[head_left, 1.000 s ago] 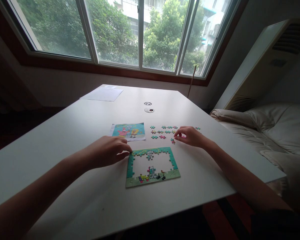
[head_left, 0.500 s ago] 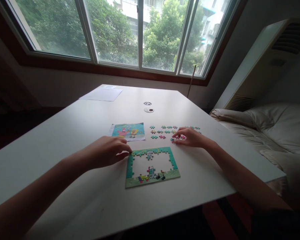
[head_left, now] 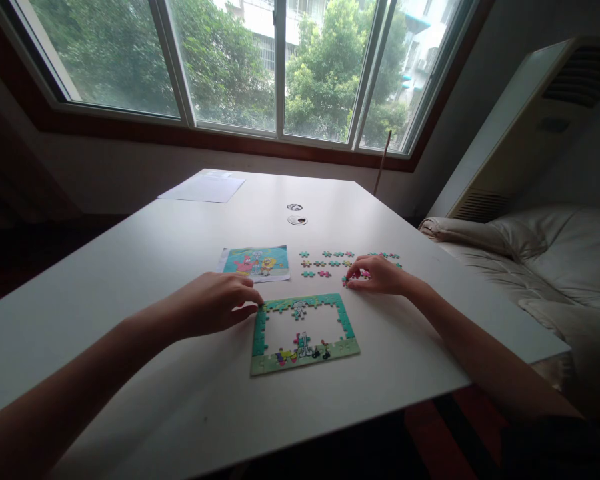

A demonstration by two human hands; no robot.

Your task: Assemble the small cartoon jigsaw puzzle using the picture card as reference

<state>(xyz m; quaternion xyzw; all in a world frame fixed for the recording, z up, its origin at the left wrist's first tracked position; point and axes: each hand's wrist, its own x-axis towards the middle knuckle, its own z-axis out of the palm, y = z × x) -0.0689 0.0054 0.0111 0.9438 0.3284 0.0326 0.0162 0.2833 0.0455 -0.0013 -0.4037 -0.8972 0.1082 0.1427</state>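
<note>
A partly built jigsaw puzzle [head_left: 304,333] lies on the white table [head_left: 180,267]; its teal border is joined and the middle is mostly bare. My left hand [head_left: 213,303] rests with fingers curled against the puzzle's top left corner. My right hand [head_left: 380,275] sits just past the puzzle's top right corner, fingertips pinched on a small loose piece [head_left: 347,282] on the table. Several loose teal and pink pieces [head_left: 325,263] are scattered beyond it. A colour reference picture [head_left: 256,261] lies flat behind the puzzle.
A sheet of paper [head_left: 204,188] lies at the far left of the table, and two round cable ports [head_left: 297,215] sit mid-table. A cream sofa [head_left: 555,260] stands close to the table's right edge. Windows run along the far wall.
My right hand has slid a little toward me, from among the loose pieces down onto the piece nearest the puzzle's top right corner. My left hand has stayed in place.
</note>
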